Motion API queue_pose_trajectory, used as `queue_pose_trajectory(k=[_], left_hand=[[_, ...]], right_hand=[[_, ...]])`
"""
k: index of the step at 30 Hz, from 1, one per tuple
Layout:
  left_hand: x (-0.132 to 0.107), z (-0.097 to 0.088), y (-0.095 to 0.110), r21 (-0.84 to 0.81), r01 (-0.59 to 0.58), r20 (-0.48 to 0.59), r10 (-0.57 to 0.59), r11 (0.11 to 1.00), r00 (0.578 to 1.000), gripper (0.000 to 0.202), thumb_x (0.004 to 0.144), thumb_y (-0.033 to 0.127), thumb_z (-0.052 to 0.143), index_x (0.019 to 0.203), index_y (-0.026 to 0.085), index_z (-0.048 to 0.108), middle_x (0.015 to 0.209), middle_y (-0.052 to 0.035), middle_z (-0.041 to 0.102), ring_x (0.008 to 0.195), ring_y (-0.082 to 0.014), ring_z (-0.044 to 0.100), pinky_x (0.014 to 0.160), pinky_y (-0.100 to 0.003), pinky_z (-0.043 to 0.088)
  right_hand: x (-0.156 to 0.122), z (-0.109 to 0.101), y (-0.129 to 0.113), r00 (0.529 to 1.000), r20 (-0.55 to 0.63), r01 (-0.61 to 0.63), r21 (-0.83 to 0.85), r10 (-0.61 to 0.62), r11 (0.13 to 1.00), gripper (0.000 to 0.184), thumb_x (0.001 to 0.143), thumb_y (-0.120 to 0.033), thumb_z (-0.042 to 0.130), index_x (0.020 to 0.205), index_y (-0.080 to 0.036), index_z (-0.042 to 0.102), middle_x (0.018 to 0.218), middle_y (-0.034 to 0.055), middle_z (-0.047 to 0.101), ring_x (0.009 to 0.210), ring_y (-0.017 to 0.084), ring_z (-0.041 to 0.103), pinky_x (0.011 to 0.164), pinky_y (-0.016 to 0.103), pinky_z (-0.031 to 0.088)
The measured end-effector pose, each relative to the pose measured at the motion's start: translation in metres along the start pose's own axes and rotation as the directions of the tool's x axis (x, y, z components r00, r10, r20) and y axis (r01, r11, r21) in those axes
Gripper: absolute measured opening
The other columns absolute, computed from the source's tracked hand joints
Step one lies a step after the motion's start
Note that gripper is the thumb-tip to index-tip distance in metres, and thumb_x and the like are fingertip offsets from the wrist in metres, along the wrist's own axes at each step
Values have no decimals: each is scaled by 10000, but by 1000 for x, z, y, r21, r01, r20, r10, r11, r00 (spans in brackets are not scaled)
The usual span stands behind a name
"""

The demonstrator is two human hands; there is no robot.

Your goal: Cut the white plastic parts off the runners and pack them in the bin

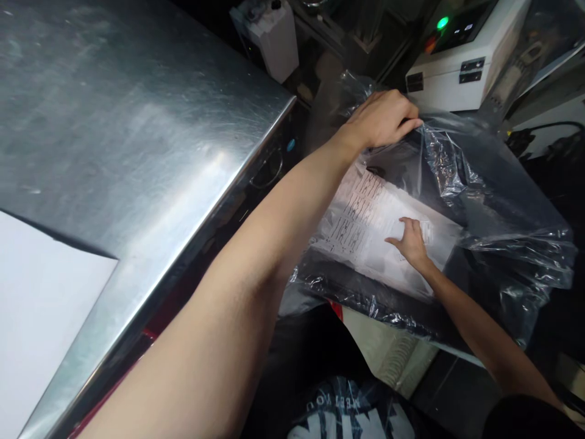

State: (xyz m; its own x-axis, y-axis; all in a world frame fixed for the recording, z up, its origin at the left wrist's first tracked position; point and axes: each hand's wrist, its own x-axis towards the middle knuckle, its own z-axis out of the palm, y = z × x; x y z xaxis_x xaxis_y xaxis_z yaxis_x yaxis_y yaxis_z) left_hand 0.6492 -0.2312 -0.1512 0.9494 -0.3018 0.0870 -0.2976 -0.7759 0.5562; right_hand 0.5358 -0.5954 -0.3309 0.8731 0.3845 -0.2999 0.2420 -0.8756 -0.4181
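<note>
A large clear plastic bag point(498, 201) spreads over a dark surface on the right. Pinched at its upper part is a fold of the film, in the closed fingers of my left hand point(384, 117). A white flat piece with rows of dark print point(365, 213) lies below that hand, among the plastic; whether it is under or on the film I cannot tell fully. Over its plainer right half rests my right hand point(412, 242), thumb and fingers apart, near a small printed patch. My left forearm hides part of the printed piece's left side.
A shiny metal table point(137, 122) fills the left, with a white sheet point(46, 317) at its near corner. A white machine box point(452, 76) with a green light stands at the back right. A white container point(269, 39) sits behind the table.
</note>
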Motion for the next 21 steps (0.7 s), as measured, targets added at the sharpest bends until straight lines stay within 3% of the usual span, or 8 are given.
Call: queue_pose_trajectory(k=[3, 7, 10, 16, 18, 21], left_hand=[[0, -1, 0, -34, 5, 13, -5, 999, 1000, 471, 957, 600, 293, 1042, 520, 749, 1147, 65, 817, 1157, -324, 554, 1025, -566, 341], [-1, 0, 0, -34, 4, 4, -4, 999, 1000, 489, 952, 622, 291, 1073, 530, 756, 1140, 59, 816, 1201, -323, 562, 1026, -551, 360], [-1, 0, 0, -31, 0, -8, 0, 1000, 1000, 515, 955, 611, 296, 1088, 492, 779, 1172, 26, 806, 1180, -340, 589, 1023, -561, 363], [0, 1, -1, -12, 16, 17, -16, 1000, 1000, 496, 983, 562, 299, 1139, 470, 760, 1283, 37, 781, 1177, -324, 560, 1035, -532, 343], [-1, 1, -1, -1, 5, 7, -5, 1000, 1000, 495, 995, 552, 312, 1148, 450, 771, 1283, 22, 784, 1165, -323, 592, 1037, -521, 361], [-2, 2, 0, 25, -24, -48, 25, 999, 999, 488, 1029, 499, 337, 1115, 358, 797, 1213, -48, 800, 1122, -319, 658, 992, -500, 422]], right_hand=[[-13, -5, 19, 987, 14, -157, -39, 158, 987, 908, 571, -481, 969, 1306, -198, 516, 1226, 180, 569, 1183, 443, 590, 1046, 659, 506], [-26, -14, 36, 969, 80, -235, -25, 236, 972, 715, 551, -389, 913, 1136, -227, 536, 963, 69, 595, 963, 348, 649, 950, 558, 570], [-30, -24, 38, 961, 92, -263, 5, 261, 965, 619, 549, -363, 879, 1067, -235, 566, 915, 51, 599, 930, 324, 655, 943, 532, 576], [-34, -33, 24, 952, 181, -274, 158, 245, 949, 388, 696, -378, 803, 1036, -244, 672, 908, 55, 724, 844, 283, 724, 915, 513, 606], [-36, -28, 16, 949, 236, -266, 242, 210, 933, 340, 787, -465, 765, 1039, -249, 687, 903, 54, 764, 851, 276, 754, 859, 481, 633], [-41, -17, 3, 949, 282, -235, 346, 139, 908, 441, 867, -639, 696, 1033, -231, 670, 908, 71, 795, 854, 270, 780, 765, 434, 657]])
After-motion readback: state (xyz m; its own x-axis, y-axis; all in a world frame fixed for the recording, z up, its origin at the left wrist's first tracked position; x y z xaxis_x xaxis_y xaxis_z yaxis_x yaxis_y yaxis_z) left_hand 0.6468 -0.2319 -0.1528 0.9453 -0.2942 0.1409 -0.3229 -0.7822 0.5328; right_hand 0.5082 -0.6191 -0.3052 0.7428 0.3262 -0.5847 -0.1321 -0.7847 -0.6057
